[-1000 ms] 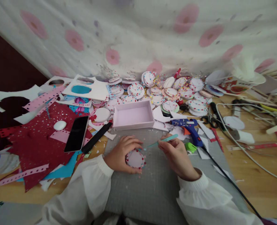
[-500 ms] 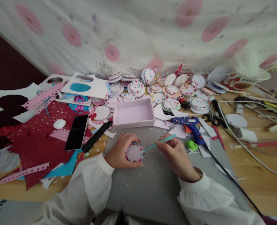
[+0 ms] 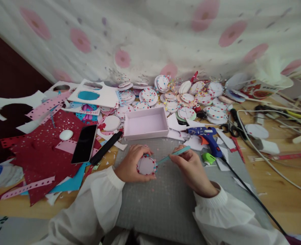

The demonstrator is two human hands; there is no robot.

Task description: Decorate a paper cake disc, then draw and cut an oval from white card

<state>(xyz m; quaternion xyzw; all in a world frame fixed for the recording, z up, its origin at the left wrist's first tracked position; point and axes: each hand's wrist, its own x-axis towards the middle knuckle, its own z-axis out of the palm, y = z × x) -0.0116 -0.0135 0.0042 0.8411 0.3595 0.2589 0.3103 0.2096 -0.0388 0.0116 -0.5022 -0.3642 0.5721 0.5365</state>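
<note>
My left hand (image 3: pixel 133 164) curls round a small round disc (image 3: pixel 146 165), pale on top and edged with red and blue beads. Thumb and fingers grip its rim just above the grey cutting mat (image 3: pixel 163 204). In my right hand (image 3: pixel 191 170) is a pair of light-blue tweezers (image 3: pixel 179 151), pinched between thumb and fingers. Their tip meets the disc's beaded right edge; whether a bead is caught in it is too small to tell. Beyond both hands stands a pale pink open box (image 3: pixel 145 123).
Many similar beaded discs (image 3: pixel 148 95) are piled behind the box. A blue glue gun (image 3: pixel 209 136) lies to the right, its black cord running toward me. At left are a phone (image 3: pixel 84 144), a black cutter-like tool (image 3: pixel 106 148) and red glittery sheet (image 3: pixel 38 153).
My hands, the disc and the tweezers keep nearly the same positions. The view has shifted very slightly, and my left fingers have moved a little round the disc's rim.
</note>
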